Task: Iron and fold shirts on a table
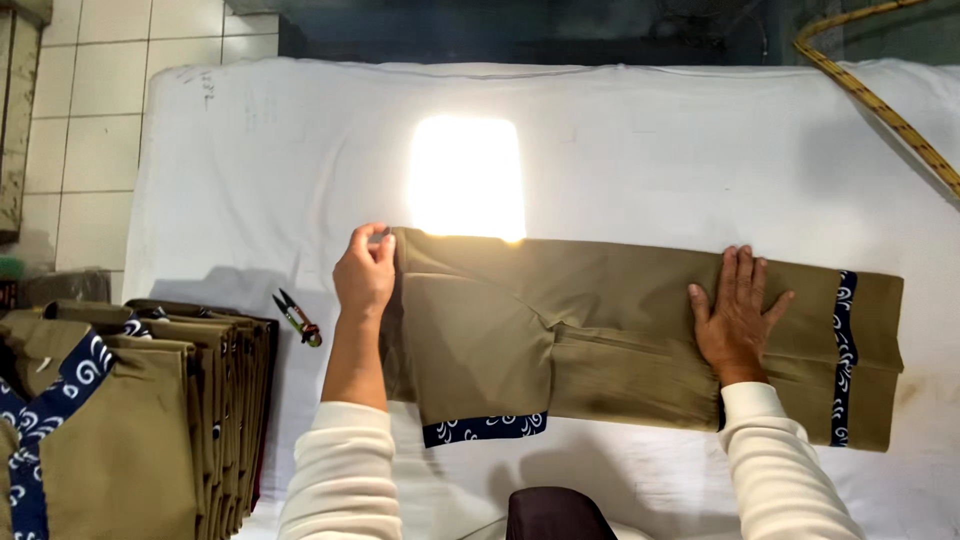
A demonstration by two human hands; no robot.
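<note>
Folding looks to be the step in hand, and doing it well depends on square edges and a smooth lie. At far left a stack [150,400] of folded khaki garments with navy patterned trim sits at the edge of the white padded surface [650,130]; just right of it lie small green-handled snips [298,318], apart from both hands. The left hand [365,272] has its fingers pinched together on the left edge of the khaki garment [600,330], which lies lengthwise across the middle of the surface. That edge should be drawn over evenly, so the lower navy trim lines up. Further right, the right hand [735,315] rests flat, fingers spread apart, pinning the cloth near its trimmed right end; steady pressure there should prevent slipping.
</note>
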